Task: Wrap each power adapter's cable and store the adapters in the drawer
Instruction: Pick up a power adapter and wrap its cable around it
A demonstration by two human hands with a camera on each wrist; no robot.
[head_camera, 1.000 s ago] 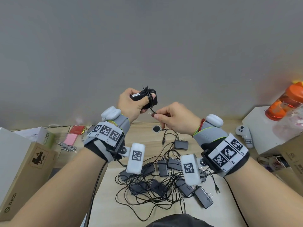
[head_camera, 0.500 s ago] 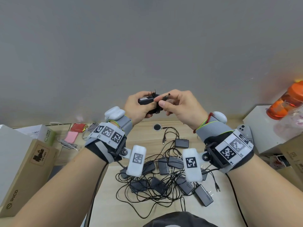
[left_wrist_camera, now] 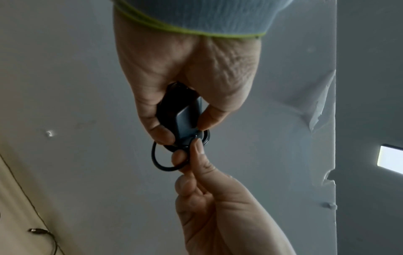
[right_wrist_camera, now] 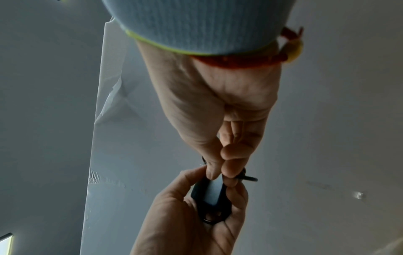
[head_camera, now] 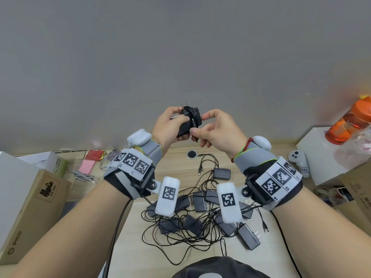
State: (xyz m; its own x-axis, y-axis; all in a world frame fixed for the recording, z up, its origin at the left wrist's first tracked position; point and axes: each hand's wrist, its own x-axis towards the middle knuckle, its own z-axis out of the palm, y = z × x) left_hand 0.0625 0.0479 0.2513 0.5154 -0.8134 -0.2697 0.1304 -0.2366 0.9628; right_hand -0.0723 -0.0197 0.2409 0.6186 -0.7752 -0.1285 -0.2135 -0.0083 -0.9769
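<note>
My left hand (head_camera: 170, 125) grips a black power adapter (head_camera: 189, 122) raised in front of the grey wall, its cable wound round the body and its prongs pointing up. My right hand (head_camera: 208, 129) pinches the free end of that cable (head_camera: 193, 125) with thumb and forefinger against the adapter. In the left wrist view the adapter (left_wrist_camera: 187, 119) sits between thumb and fingers, with a small cable loop (left_wrist_camera: 159, 160) hanging out. In the right wrist view the adapter (right_wrist_camera: 209, 195) lies in the left palm. A tangled pile of several black adapters (head_camera: 200, 213) lies on the table below. No drawer is in view.
A brown cardboard box (head_camera: 30, 213) stands at the left, a white box (head_camera: 325, 155) with an orange bottle (head_camera: 349, 123) at the right. A white controller (head_camera: 299, 161) lies beside it. Pink and red packets (head_camera: 88, 165) lie at the back left.
My right hand has brought the cable end up from below to the adapter and wound it round. Both hands have come together and the adapter has tilted prongs-up.
</note>
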